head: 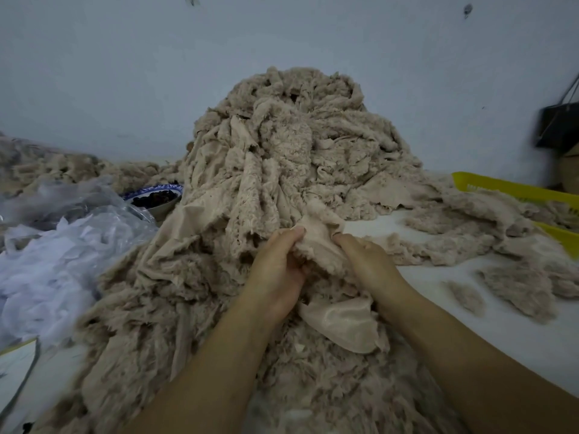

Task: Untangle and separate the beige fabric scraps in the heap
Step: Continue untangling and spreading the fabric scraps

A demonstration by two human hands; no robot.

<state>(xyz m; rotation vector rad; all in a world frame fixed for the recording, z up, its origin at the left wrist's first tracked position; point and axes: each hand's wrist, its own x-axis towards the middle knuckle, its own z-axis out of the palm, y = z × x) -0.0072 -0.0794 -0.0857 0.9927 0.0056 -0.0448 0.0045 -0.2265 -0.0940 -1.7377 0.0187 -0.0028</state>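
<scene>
A tall heap of beige fleecy fabric scraps (pixel 291 145) rises against the wall and spreads down to the near edge. At its foot, my left hand (pixel 275 270) and my right hand (pixel 369 264) both grip one beige scrap (pixel 316 242) between them, thumbs on top of its smooth side. A smooth flap of beige cloth (pixel 341 327) hangs below my wrists. Loose separated scraps (pixel 513 286) lie on the white table (pixel 463 333) to the right.
Clear plastic bags with white fabric (pixel 56 261) sit at the left. A blue-patterned bowl of dark pieces (pixel 155 197) stands behind them. A yellow basket (pixel 513 189) lies at the right, partly under scraps. A black bag (pixel 560 126) hangs at the far right.
</scene>
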